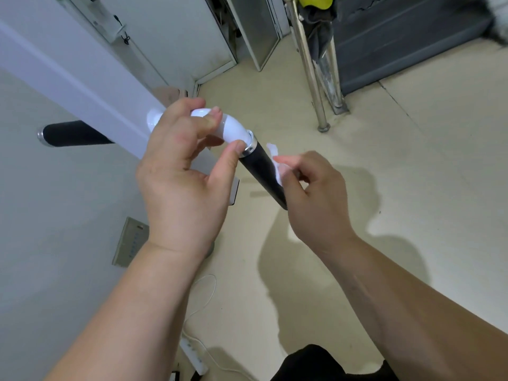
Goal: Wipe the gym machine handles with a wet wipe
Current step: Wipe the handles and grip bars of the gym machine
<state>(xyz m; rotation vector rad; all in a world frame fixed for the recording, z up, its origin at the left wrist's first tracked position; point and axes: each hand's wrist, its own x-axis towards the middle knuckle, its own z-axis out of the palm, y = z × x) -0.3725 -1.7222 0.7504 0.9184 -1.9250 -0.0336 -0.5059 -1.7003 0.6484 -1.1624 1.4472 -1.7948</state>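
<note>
A black foam handle [264, 171] slants down to the right from a white bent tube [233, 127] with a chrome collar. My left hand [184, 171] wraps its fingers around the white tube, thumb touching the collar. My right hand [313, 193] pinches a crumpled white wet wipe [277, 163] against the right side of the black handle. The handle's lower end is hidden behind my right hand. A second black handle [74, 133] with a chrome cap sticks out to the left, untouched.
The white machine frame [68, 78] runs diagonally at the left beside a grey wall. Chrome posts [316, 78] stand on the beige floor behind. A white power strip and cable [195, 353] lie on the floor below. Dark clothing hangs at the top.
</note>
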